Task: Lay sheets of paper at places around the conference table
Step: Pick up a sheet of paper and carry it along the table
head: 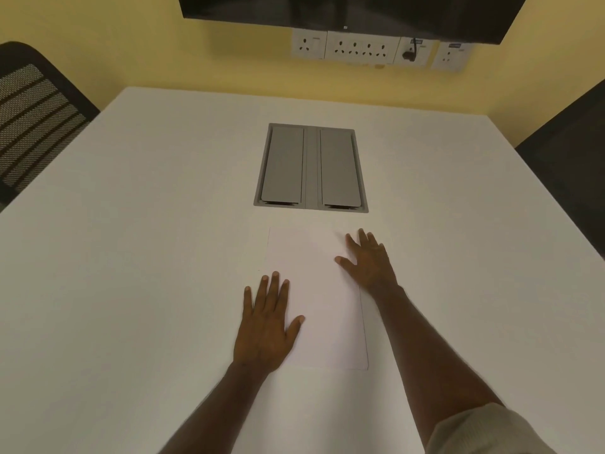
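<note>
White paper lies flat on the white conference table, just in front of me; I cannot tell whether it is a single sheet or a stack. My left hand rests palm down on its lower left edge, fingers spread. Over the paper's upper right corner lies my right hand, also flat with fingers apart. Neither hand grips the paper.
A grey cable box with two closed lids is set into the table beyond the paper. Black mesh chairs stand at the left and right. A dark screen and wall sockets are on the yellow wall.
</note>
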Available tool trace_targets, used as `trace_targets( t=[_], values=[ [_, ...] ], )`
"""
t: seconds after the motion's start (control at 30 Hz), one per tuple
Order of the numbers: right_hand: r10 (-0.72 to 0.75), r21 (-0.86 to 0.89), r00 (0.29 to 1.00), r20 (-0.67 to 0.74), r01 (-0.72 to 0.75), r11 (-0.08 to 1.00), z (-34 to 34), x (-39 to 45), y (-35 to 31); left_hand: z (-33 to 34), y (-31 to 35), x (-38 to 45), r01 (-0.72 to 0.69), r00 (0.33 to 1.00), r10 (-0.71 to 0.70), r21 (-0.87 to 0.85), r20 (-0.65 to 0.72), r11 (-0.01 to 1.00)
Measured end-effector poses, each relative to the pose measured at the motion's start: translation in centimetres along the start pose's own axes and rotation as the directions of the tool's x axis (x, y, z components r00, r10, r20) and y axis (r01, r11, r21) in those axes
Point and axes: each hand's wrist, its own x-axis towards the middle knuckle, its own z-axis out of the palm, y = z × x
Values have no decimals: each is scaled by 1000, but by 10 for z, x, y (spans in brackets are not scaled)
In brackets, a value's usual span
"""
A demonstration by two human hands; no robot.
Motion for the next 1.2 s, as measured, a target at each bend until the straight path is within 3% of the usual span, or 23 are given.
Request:
trace_targets(
  t=[0.13,0.2,0.23,0.3,0.33,0.4,0.43,0.47,0.53,0.57,0.6,0.67,0.73,0.87,0.97,1.07,1.2],
  values=[
    [-98,101,994,-44,102,990,0,-5,-3,2,0,0,-8,1000,7,-11,-27,1000],
    [-115,382,989,-89,141,913,-9,-14,-13,2,-2,-1,-12,1000,10,-49,-27,999],
    [-109,565,986,-126,162,809,-15,-23,-19,0,-3,-1,-17,1000,16,-79,-22,997],
    [-100,776,975,-197,217,592,-32,-47,-35,-4,-4,-1,-14,999,5,-223,-40,975],
    [-96,812,971,-220,237,534,-42,-60,-43,-11,-3,-1,20,997,-45,-350,-64,936],
    [-83,835,966,-244,253,488,-59,-89,-54,-41,-2,-1,105,970,-219,-638,-101,763],
    [-86,836,966,-242,253,487,-70,-104,-57,-64,-1,0,85,955,-260,-710,-142,699],
    [-100,828,970,-224,243,505,-82,-119,-58,-92,0,1,1,943,-234,-703,-235,711],
    [-142,795,981,-131,190,576,-111,-152,-56,-152,3,5,-234,904,-28,-548,-427,803],
    [-163,788,983,-84,166,593,-126,-170,-55,-183,9,6,-314,898,85,-496,-431,809],
    [-179,782,982,-58,156,603,-141,-189,-53,-210,18,6,-344,919,167,-519,-358,783],
    [-169,768,985,-28,129,627,-170,-225,-46,-248,43,1,-208,964,264,-711,-33,672],
    [-124,772,991,39,49,633,-193,-260,-30,-260,71,-9,-36,920,344,-829,191,558],
    [-23,739,984,175,-116,664,-211,-334,34,-250,128,-34,28,925,314,-860,216,509],
    [188,671,938,292,-341,658,-186,-394,100,-228,167,-56,104,947,217,-867,236,487],
    [451,641,849,276,-512,572,-147,-450,158,-185,204,-82,199,926,183,-840,329,505],
    [651,612,728,212,-619,493,-101,-501,214,-121,259,-119,379,825,184,-764,535,522]
  ],
)
